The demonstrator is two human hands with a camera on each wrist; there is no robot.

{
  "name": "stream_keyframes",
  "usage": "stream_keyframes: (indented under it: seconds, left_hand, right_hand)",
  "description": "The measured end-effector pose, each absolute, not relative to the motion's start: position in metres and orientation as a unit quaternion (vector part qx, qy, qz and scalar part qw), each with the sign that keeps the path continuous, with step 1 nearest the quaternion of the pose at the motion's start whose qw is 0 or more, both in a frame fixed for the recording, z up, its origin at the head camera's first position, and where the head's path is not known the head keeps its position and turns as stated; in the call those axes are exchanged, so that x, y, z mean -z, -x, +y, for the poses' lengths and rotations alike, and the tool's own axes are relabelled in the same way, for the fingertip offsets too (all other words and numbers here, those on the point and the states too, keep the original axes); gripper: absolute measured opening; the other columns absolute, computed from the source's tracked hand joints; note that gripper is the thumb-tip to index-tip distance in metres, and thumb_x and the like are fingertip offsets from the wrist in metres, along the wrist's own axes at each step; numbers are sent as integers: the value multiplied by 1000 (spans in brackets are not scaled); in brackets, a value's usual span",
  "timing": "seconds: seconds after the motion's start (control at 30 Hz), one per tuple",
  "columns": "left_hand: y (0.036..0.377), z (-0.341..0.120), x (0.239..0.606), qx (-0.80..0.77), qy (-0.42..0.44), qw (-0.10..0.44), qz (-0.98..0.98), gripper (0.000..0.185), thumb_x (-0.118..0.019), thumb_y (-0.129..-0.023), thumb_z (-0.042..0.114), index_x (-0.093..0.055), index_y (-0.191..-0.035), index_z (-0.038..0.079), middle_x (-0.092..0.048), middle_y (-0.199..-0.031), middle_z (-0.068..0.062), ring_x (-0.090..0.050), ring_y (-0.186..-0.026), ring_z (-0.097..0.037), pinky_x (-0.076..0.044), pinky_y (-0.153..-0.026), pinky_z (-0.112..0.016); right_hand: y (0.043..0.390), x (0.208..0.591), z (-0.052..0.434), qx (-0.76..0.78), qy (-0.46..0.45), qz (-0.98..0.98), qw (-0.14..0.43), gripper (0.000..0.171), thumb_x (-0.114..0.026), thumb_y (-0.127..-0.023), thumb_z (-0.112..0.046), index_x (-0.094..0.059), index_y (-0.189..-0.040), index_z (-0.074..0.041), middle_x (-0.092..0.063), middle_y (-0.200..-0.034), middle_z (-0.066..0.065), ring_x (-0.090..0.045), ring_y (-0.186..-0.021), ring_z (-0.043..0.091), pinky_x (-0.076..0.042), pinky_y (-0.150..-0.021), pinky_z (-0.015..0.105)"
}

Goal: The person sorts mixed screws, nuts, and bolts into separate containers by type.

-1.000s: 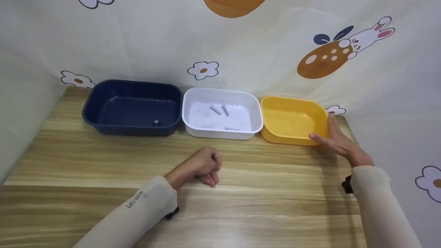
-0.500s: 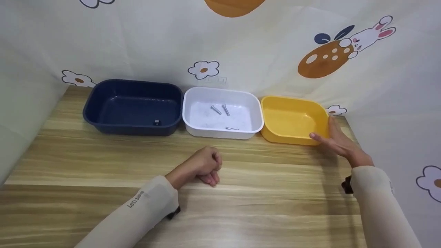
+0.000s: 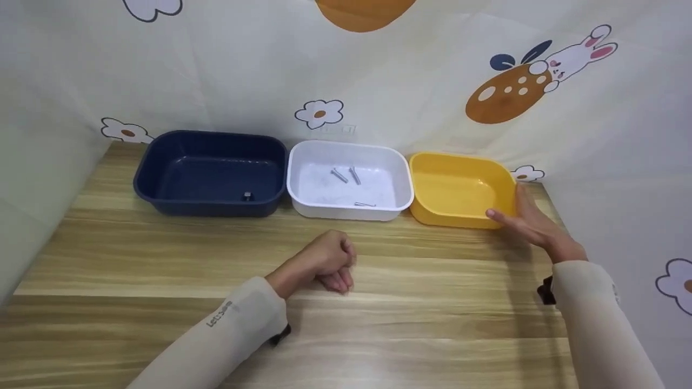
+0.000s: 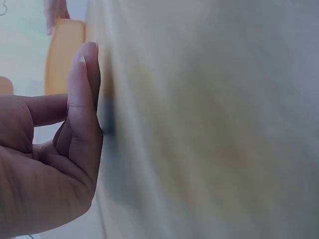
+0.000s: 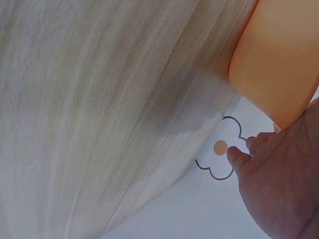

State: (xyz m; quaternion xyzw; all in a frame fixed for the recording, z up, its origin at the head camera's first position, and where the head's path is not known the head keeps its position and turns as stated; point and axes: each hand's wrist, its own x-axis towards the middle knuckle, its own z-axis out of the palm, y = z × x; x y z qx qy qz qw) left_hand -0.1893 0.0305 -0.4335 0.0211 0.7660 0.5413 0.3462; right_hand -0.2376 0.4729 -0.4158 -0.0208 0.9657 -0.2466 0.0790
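Note:
My left hand [image 3: 327, 262] rests on the table in front of the white bin [image 3: 351, 210]; its fingers are loosely bent, and I see nothing held in them. At the right end of the row, my right hand [image 3: 535, 224] touches the corner of the yellow bin [image 3: 454, 219]. Its thumb lies at the front rim while straight fingers lie along the outer right side. Inside the white bin lie two silver bolts [image 3: 339, 175] and a thin metal piece [image 3: 365, 204] near the front wall. One small metal piece, perhaps a nut [image 3: 247, 195], sits in the navy bin [image 3: 211, 208].
All three bins stand side by side at the back of the wood-grain table [image 3: 421, 302], close to a patterned cloth wall [image 3: 232, 70]. Cloth also hangs at the left and right sides. Nothing shows inside the yellow bin.
The left hand has shifted slightly to the right. The head view has tilted a little; the right hand and the bins keep their places.

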Motion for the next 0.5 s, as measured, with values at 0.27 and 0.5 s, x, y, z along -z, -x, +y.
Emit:
stream_keyframes:
  seconds: [0.27,0.5]
  left_hand:
    - [197,50,413,-550,-41,344,760,12,-47,-94,-1,-59,-97,-4,-66,-57,-14,-62,-43,-19,-50,-39,-26]
    - [202,70,400,-572,-72,349,739,8,-47,-96,-2,-54,-99,-2,-68,-64,-21,-63,-45,-21,-52,-41,-26]
  right_hand:
    - [238,414,472,238,10,967,91,105,-54,-92,-57,19,-154,-13,10,-161,23,-8,-144,48,-9,-111,69]
    - [238,416,473,258,24,963,71,102,-58,-92,-52,10,-156,-10,1,-161,23,-12,-143,45,-10,-113,67]
